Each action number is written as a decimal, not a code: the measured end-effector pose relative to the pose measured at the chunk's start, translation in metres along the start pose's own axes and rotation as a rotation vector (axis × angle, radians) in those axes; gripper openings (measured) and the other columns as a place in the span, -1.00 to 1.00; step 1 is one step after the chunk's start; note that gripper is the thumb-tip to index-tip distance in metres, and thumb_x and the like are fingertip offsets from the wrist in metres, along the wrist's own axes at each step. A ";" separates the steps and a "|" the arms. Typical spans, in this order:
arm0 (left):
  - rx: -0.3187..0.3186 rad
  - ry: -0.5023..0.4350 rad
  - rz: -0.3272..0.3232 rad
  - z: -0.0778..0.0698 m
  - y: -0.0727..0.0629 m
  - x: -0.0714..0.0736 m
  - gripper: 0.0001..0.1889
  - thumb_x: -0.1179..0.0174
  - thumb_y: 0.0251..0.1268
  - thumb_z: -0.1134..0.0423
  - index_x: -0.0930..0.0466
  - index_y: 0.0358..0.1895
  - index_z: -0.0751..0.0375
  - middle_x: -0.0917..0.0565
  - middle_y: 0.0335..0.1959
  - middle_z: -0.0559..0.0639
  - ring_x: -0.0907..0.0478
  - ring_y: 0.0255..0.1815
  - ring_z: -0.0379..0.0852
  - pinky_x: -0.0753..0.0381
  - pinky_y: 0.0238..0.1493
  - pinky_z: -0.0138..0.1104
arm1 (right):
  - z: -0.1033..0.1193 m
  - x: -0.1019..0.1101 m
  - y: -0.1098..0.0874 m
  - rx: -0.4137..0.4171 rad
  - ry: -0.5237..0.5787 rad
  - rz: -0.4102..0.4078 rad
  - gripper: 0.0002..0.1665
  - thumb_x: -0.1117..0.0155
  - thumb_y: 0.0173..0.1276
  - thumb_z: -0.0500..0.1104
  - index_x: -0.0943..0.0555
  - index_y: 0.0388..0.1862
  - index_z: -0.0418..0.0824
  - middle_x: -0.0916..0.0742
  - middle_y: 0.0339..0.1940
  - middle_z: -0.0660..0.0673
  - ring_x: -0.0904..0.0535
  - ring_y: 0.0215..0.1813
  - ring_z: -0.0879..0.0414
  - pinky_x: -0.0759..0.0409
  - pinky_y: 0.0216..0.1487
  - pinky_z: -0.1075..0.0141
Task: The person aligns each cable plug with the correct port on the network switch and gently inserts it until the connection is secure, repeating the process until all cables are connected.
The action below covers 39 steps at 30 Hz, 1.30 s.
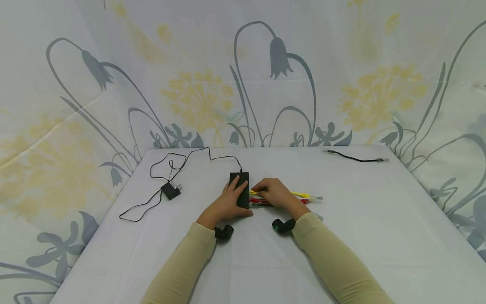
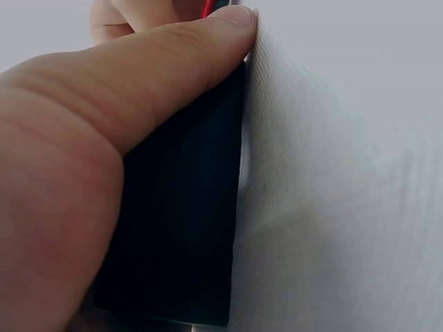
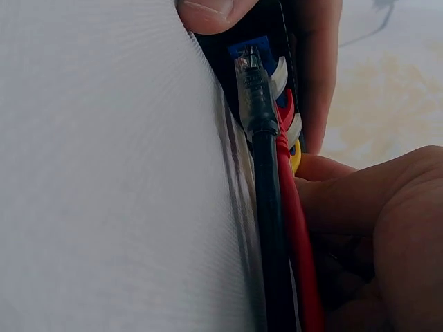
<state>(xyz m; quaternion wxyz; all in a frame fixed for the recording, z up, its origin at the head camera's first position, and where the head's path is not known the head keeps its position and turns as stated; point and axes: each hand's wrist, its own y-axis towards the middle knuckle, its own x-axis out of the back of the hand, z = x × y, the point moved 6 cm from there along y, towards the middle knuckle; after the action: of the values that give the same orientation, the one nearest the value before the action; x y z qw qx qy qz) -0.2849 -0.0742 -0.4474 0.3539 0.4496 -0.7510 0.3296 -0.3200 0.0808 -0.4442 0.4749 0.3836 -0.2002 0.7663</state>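
A small black network switch (image 1: pixel 244 198) lies on the white table, with a row of blue ports on its right side. My left hand (image 1: pixel 227 202) holds it, fingers spread over the top and thumb (image 2: pixel 187 52) at the near end. At the ports my right hand (image 1: pixel 276 193) pinches the yellow network cable (image 1: pixel 301 195) close to its plug. A black cable (image 3: pixel 270 207) and a red cable (image 3: pixel 297 235) run from the ports beside it. The black cable's clear plug (image 3: pixel 256 97) sits at the nearest port. My right fingers partly hide the yellow plug.
To the left lies a black power adapter (image 1: pixel 171 191), its thin cord (image 1: pixel 224 157) looping to the back of the switch. A short black network cable (image 1: pixel 355 158) lies at the table's back right. Clear loose plugs (image 1: pixel 318 198) stick out right of my right hand.
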 end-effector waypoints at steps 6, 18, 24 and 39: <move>-0.003 0.000 0.000 -0.001 0.000 0.002 0.08 -0.41 0.01 -0.22 0.06 0.57 -0.19 0.29 0.62 -0.05 0.30 0.60 0.27 -0.18 0.38 0.22 | 0.000 0.002 0.000 0.002 0.007 0.000 -0.74 -0.24 0.37 -0.19 -0.73 0.00 -0.09 -0.75 -0.06 -0.03 -0.63 0.04 0.04 -0.56 0.11 0.08; 0.005 0.007 0.006 0.003 0.003 0.000 0.09 -0.41 0.00 -0.23 0.07 0.57 -0.20 0.28 0.62 -0.05 0.30 0.60 0.27 -0.18 0.39 0.21 | -0.009 0.011 -0.002 0.019 -0.009 0.007 -0.81 -0.27 0.37 -0.14 -0.75 -0.10 -0.05 -0.76 -0.05 -0.01 -0.61 0.10 0.00 -0.52 0.18 0.05; 0.004 0.004 0.008 0.001 0.003 0.000 0.08 -0.41 -0.01 -0.23 0.05 0.57 -0.20 0.27 0.62 -0.05 0.28 0.60 0.26 -0.20 0.38 0.21 | -0.016 0.015 -0.005 0.001 -0.002 0.036 -0.80 -0.25 0.38 -0.14 -0.74 -0.08 -0.03 -0.75 -0.03 0.00 -0.59 0.14 -0.01 -0.50 0.22 0.03; -0.001 0.005 0.004 0.001 0.003 -0.001 0.08 -0.42 -0.01 -0.22 0.04 0.56 -0.20 0.26 0.62 -0.05 0.28 0.60 0.26 -0.18 0.39 0.20 | -0.028 0.031 -0.011 -0.035 -0.064 0.065 -0.79 -0.21 0.39 -0.20 -0.75 -0.12 -0.04 -0.74 -0.02 -0.04 -0.57 0.17 -0.04 -0.46 0.26 0.00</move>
<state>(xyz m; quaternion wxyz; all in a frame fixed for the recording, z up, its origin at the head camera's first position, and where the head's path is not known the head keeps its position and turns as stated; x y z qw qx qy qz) -0.2879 -0.0738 -0.4491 0.3553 0.4470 -0.7511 0.3313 -0.3296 0.1227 -0.4381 0.4498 0.3926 -0.2410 0.7652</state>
